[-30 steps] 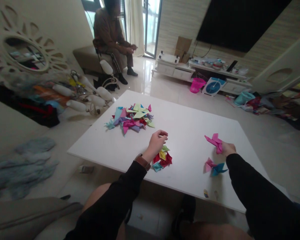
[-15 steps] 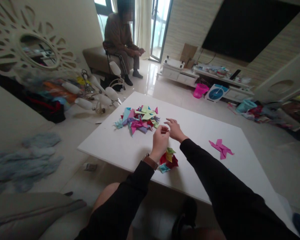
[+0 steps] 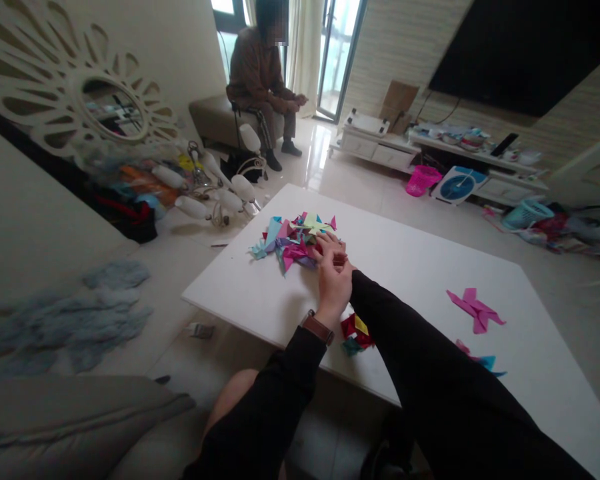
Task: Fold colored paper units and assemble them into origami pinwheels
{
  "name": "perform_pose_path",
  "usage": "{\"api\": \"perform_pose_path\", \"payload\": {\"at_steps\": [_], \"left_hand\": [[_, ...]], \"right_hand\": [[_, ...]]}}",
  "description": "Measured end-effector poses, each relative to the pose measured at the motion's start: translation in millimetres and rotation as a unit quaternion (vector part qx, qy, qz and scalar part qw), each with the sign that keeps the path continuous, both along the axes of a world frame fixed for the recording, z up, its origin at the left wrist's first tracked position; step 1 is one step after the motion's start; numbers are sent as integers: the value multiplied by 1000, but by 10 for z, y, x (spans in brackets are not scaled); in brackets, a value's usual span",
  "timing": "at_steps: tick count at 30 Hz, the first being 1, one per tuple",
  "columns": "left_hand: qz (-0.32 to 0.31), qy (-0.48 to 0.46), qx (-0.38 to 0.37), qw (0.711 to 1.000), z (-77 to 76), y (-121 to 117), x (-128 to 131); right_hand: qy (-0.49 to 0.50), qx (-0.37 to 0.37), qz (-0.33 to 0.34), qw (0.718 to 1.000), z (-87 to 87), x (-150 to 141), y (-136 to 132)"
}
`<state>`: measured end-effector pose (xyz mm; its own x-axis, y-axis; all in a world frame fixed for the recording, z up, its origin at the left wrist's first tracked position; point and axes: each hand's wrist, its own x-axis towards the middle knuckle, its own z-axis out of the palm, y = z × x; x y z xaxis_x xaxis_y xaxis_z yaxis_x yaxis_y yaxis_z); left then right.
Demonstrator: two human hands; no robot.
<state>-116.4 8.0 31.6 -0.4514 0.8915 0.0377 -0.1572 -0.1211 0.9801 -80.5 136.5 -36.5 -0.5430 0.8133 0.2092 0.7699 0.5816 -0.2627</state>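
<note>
A heap of folded coloured paper pieces (image 3: pixel 293 255) lies on the white table (image 3: pixel 405 257). My right hand (image 3: pixel 329 243) is at the heap's near right edge, its fingers stretched out over the paper; it is partly hidden behind my left hand. My left hand (image 3: pixel 336 283), with a brown watch strap at the wrist, is raised in front with thumb and fingers curled into a pinch. What it holds, if anything, is too small to make out. Below it, a small red, yellow and teal bunch of folded paper (image 3: pixel 357 335) sits near the table's front edge.
Farther right lie a pink folded paper (image 3: pixel 476 311) and a blue and pink one (image 3: pixel 486 363) partly covered by my sleeve. A person (image 3: pixel 260 80) sits on a bench beyond the table. A lamp with white shades (image 3: pixel 230 197) stands on the floor.
My right hand has moved left to the paper heap and passed behind my left hand. The camera has turned slightly left, and a blue and pink paper shows at the right.
</note>
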Motion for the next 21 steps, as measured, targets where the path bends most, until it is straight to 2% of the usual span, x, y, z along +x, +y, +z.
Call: {"api": "perform_pose_path", "payload": {"at_steps": [3, 5, 9, 12, 14, 17, 19, 21], "left_hand": [[12, -62, -20, 998, -5, 26, -26], [3, -172, -61, 983, -15, 50, -45], [-68, -396, -123, 908, 6, 44, -83], [-158, -487, -105, 852, 37, -10, -73], [-209, -509, -101, 829, 39, -47, -23], [-220, -487, -132, 835, 5, -95, 121], [-211, -448, -148, 856, -32, -130, 244], [-203, -393, -146, 885, -69, -170, 361]], "right_hand": [[11, 23, -30, 999, 248, 101, -23], [29, 69, -31, 997, 433, 249, -140], [48, 152, -20, 987, 716, 698, -606], [25, 175, -2, 984, 799, 1076, -1075], [9, 181, 13, 983, 797, 1301, -1395], [5, 164, 31, 986, 746, 1568, -1815], [12, 138, 36, 990, 708, 1695, -2019], [48, 123, 10, 991, 685, 1792, -2147]]}}
